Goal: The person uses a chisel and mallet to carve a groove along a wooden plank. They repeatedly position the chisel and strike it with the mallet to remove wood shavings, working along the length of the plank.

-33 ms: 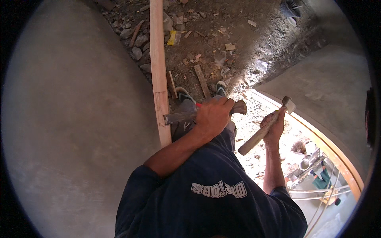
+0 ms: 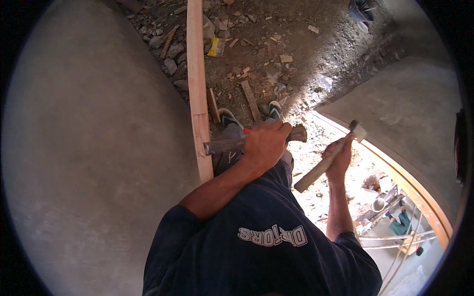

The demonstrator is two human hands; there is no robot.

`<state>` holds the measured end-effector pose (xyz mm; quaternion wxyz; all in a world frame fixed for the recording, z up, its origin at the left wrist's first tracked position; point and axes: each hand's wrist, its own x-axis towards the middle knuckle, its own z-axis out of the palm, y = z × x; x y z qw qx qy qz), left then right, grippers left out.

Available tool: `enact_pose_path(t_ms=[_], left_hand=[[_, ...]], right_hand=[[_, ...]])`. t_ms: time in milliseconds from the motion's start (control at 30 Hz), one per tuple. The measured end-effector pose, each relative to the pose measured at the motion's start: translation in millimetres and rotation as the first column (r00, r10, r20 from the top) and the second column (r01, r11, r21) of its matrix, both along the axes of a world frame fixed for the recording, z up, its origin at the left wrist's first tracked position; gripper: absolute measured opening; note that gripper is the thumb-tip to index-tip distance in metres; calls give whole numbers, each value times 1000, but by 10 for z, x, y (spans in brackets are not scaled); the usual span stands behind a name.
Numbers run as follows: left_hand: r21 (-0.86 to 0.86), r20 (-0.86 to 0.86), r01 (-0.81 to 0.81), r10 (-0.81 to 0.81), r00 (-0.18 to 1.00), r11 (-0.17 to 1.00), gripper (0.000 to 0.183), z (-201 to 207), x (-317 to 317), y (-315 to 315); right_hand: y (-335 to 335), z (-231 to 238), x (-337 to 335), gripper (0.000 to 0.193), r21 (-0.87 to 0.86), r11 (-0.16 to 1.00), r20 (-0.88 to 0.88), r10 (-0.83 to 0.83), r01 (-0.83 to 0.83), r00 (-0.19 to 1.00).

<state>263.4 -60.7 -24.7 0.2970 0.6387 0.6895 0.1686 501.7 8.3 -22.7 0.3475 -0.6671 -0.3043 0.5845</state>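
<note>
My left hand (image 2: 266,144) is closed round a chisel (image 2: 224,146) with a dark flat blade and a worn wooden handle end. The chisel lies nearly level, its blade tip against the edge of a long pale timber (image 2: 196,74). A rectangular cut or marking shows on the timber just beside that tip. Something thin and red pokes out by my left fingers; its kind cannot be made out. To the right, my right hand (image 2: 339,160) grips a hammer (image 2: 313,175) by its wooden handle. The hammer head is up beyond my fingers, apart from the chisel.
Smooth grey walls rise at left and right. Rubble, wood scraps (image 2: 251,100) and a yellow wrapper (image 2: 216,47) litter the dirt floor. A dark bucket (image 2: 360,11) stands at the far right. Along the right wall runs another timber (image 2: 414,190), with poles below it.
My right hand and the hammer have shifted very slightly left. My left hand and the chisel have stayed in place.
</note>
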Motion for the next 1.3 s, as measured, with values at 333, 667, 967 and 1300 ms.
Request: enact_pose_path(t_ms=[333,667,967,1300], left_hand=[[-59,-35,-25,23,999,998,43,-52,21,52],[-12,-57,-30,29,998,999,45,-54,-14,50],[-41,-3,-38,38,999,998,46,65,-66,57],[3,315,-260,246,917,966,40,722,-363,199]], right_hand=[[-2,3,-177,50,-103,995,-7,13,-13,1000],[-63,-83,-178,41,-153,986,-107,46,-62,993],[-66,-43,-235,48,-104,922,108,384,-374,917],[121,-59,-366,45,-98,939,57,337,-331,940]])
